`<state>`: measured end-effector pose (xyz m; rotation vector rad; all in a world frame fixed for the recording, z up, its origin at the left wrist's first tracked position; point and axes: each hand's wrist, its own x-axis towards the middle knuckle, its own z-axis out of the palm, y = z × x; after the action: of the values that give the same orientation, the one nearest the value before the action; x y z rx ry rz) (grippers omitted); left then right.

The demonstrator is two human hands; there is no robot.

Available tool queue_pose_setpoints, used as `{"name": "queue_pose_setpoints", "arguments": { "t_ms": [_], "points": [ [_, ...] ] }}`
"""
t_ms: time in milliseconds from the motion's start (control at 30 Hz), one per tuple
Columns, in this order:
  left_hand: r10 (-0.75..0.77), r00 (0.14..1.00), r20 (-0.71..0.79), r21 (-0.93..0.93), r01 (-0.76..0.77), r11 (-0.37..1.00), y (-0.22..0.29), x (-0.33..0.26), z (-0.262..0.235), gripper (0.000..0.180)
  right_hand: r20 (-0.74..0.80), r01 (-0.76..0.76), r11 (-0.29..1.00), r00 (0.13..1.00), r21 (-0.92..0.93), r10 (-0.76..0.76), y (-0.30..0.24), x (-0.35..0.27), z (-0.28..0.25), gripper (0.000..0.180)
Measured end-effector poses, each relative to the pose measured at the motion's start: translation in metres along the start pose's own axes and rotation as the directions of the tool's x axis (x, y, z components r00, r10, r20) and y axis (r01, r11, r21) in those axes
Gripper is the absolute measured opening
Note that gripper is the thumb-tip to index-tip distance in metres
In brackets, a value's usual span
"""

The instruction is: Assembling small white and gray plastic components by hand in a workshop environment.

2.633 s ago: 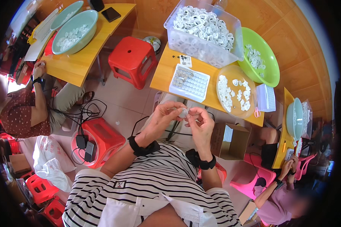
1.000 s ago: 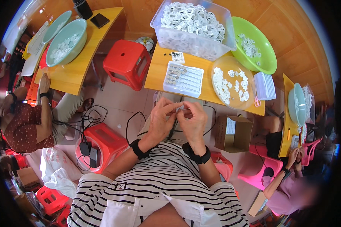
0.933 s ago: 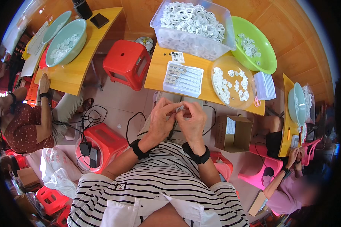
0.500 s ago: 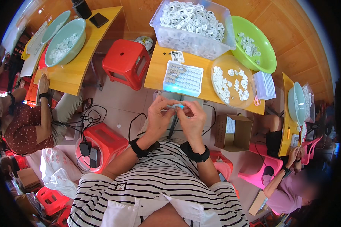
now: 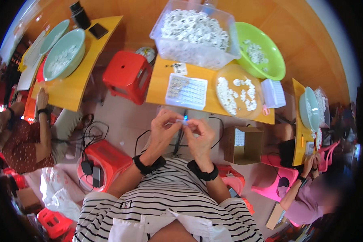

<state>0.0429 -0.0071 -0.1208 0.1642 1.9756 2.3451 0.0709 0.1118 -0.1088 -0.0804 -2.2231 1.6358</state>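
Observation:
Fingertips of both my hands meet just off the table's near edge, around a small whitish plastic piece [image 5: 184, 121] with a bright blue glow on it. My left hand [image 5: 163, 130] pinches it from the left, thumb and forefinger closed. From the right, my right hand [image 5: 200, 136] pinches the same piece. Its exact kind is hidden by the fingers and blur. Beyond the hands, a white tray [image 5: 195, 93] lies on the table, with small grey round parts in its left cells. Right of it, a round clear tray [image 5: 234, 113] holds loose white plastic parts.
A clear bin [image 5: 189, 52] heaped with white ring-like parts and a green basin [image 5: 270, 70] stand at the back. Pink scissors [image 5: 265, 110] lie near a stack of white trays [image 5: 273, 92]. A red stool [image 5: 125, 72] and a cardboard box [image 5: 246, 155] flank the table. Co-workers sit on both sides.
The view has shifted slightly. My hands stay pinched together, turned a little around the piece. The blue light along the tray's front edge is gone; a small blue spot now shows at my fingertips.

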Motion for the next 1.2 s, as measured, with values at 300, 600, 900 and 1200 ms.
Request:
{"name": "queue_pose_setpoints", "arguments": {
  "t_ms": [300, 600, 900, 1200],
  "points": [
    [0.001, 1.000, 0.010, -0.036, -0.001, 0.999, -0.004, 0.006, 0.004, 0.016, 0.005, 0.015, 1.000, 1.000, -0.007, -0.015, -0.005, 0.004, -0.009, 0.010],
    [0.017, 0.993, 0.120, 0.081, -0.027, 0.996, 0.079, 0.006, 0.004, 0.042, 0.034, -0.182, 0.952, 0.983, 0.246, 0.180, 0.024, 0.104, -0.085, 0.011],
    [0.714, 0.253, 0.653, -0.745, 0.046, 0.665, 0.187, -0.036, 0.001, 0.053, -0.128, 0.029, 0.983, 0.992, 0.179, -0.006, -0.020, 0.125, -0.093, 0.018],
    [0.874, 0.305, 0.379, -0.923, 0.052, 0.382, 0.192, -0.047, 0.018, 0.046, 0.269, -0.245, 0.965, 0.940, 0.098, 0.211, 0.012, -0.003, -0.022, 0.011]
  ]
}}
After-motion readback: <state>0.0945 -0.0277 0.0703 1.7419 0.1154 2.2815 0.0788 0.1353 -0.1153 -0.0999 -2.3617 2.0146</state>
